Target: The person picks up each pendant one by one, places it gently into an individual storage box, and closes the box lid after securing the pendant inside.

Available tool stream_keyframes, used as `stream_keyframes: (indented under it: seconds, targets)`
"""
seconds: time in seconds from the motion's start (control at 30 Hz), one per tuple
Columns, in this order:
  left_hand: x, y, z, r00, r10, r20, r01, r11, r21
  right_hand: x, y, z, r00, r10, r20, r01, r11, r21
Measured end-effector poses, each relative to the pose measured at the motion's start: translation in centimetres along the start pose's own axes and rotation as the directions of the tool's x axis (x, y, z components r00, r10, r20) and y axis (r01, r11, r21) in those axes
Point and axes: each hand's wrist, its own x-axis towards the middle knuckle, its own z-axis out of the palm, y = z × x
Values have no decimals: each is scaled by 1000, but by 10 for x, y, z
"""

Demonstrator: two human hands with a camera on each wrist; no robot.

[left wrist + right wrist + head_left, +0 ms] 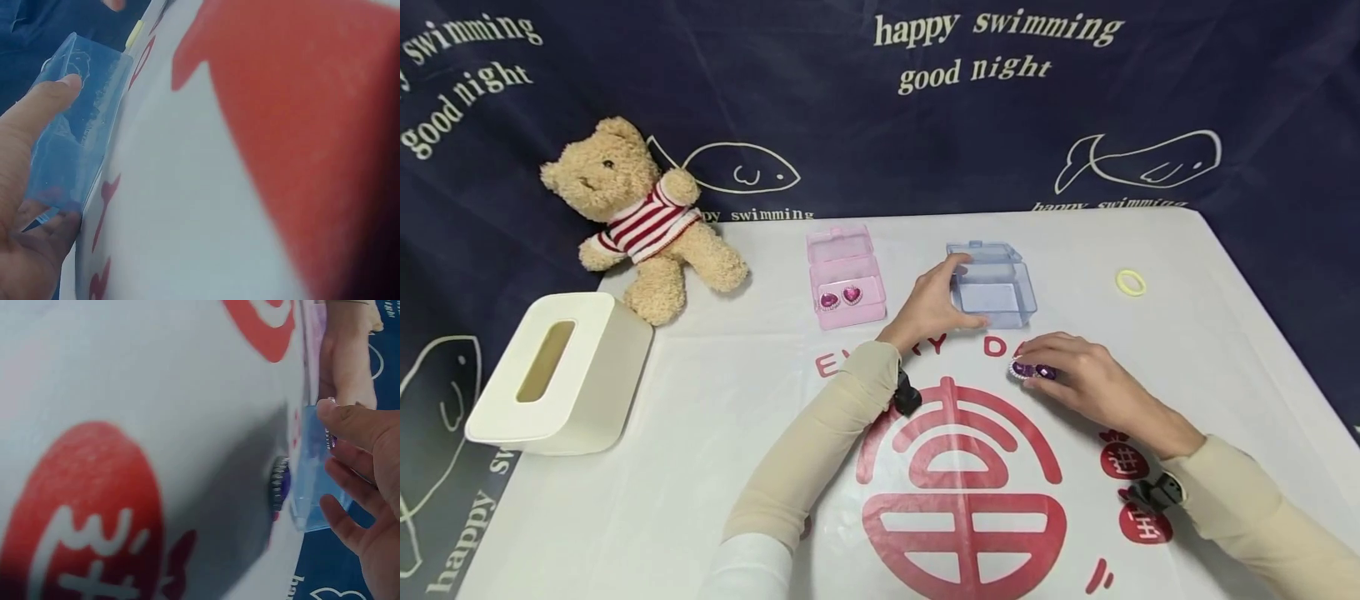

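My left hand [928,304] grips the left side of a clear blue plastic box [1028,302], thumb on its front wall and fingers behind. The box stands with its lid raised; its inside looks bare. My right hand [1090,379] is just in front of it, pinching a purple gem with a silvery edge [331,432] between thumb and fingers. Below that hand, another purple gem [281,483] lies on the table. To the left, an opened pink plastic box [848,268] holds two pink gems, one heart-shaped gem [852,294] and one rounded gem [828,301].
A yellow ring [1131,282] lies at the right of the white table. On the left are a teddy bear [647,221] in a striped shirt and a cream tissue box [598,379]. A dark blue printed cloth [850,108] hangs behind.
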Motion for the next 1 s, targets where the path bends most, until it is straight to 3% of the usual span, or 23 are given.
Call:
stream_keyframes:
  seconds: [0.43, 0.6, 1.0]
  targets:
    - [2, -1, 1, 1000, 10, -3, -10, 1000, -1, 13, -11, -18, 989, -21, -148, 24, 999, 21]
    - [3, -3, 0, 1000, 8, 4, -8, 1000, 3, 25, -11, -17, 978, 22, -207, -19, 1000, 19]
    - [3, -4, 0, 1000, 8, 12, -8, 1000, -2, 60, 7, -13, 965, 111, -236, -102, 993, 50]
